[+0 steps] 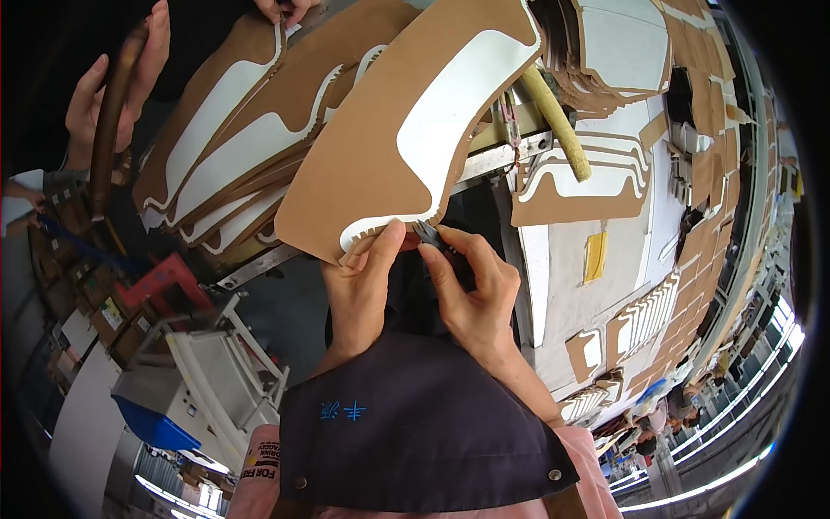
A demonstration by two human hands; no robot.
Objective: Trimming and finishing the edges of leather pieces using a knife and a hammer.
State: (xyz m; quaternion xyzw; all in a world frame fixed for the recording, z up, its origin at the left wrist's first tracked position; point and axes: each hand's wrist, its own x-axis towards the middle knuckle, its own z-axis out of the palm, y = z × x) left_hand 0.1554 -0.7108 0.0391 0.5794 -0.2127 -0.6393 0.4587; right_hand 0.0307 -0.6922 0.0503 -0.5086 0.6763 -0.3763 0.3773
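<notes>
A large brown leather-like panel (344, 173) with a white layer on its face (454, 91) slants across the middle. Its lower white-bordered edge is cut into small notched tabs. My left hand (359, 290) pinches this edge between thumb and fingers. Just right of it, my right hand (477, 298) closes around small dark snips (429, 233), whose grey tips touch or nearly touch the notched edge. The lower part of the snips is hidden in my palm.
More brown-and-white panels (233, 160) are heaped at left. A co-worker's hand (130, 95) is beside a dark curved strip (112, 121); another hand (285, 10) touches a panel. A wooden-handled hammer (558, 125) and stacked panels (579, 203) lie at right, near yellow tape (596, 257).
</notes>
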